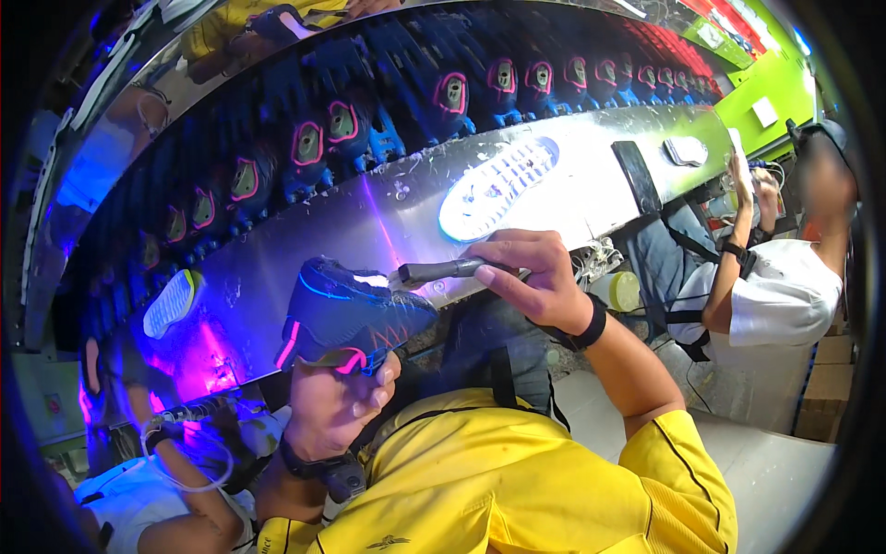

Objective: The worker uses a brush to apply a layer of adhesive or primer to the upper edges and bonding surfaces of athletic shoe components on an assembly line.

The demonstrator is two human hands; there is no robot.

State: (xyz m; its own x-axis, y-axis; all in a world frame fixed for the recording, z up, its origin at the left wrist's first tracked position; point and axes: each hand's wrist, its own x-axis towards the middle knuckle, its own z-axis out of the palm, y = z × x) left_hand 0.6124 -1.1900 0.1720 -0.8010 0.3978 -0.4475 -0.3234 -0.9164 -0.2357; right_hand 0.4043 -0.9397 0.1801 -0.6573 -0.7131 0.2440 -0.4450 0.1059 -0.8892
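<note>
My left hand [337, 406] is closed around a dark shoe upper [355, 309] with blue and pink trim, holding it tilted above the near edge of the metal bench. My right hand [540, 277] pinches the dark handle of a brush [443, 270]. The brush tip reaches the top of the upper, beside a white patch there; whether it touches cannot be made out. Past my right hand, a large white shoe sole [498, 189] lies on the bench. A smaller white sole [171, 305] with a yellowish rim lies to the left.
Along the far side of the metal bench [406, 198] stands a long row of dark shoe uppers [449, 95] with pink-edged openings. A black bar [637, 177] and another white sole [685, 150] lie to the right. Co-workers in white shirts sit at right [784, 286] and lower left [152, 503].
</note>
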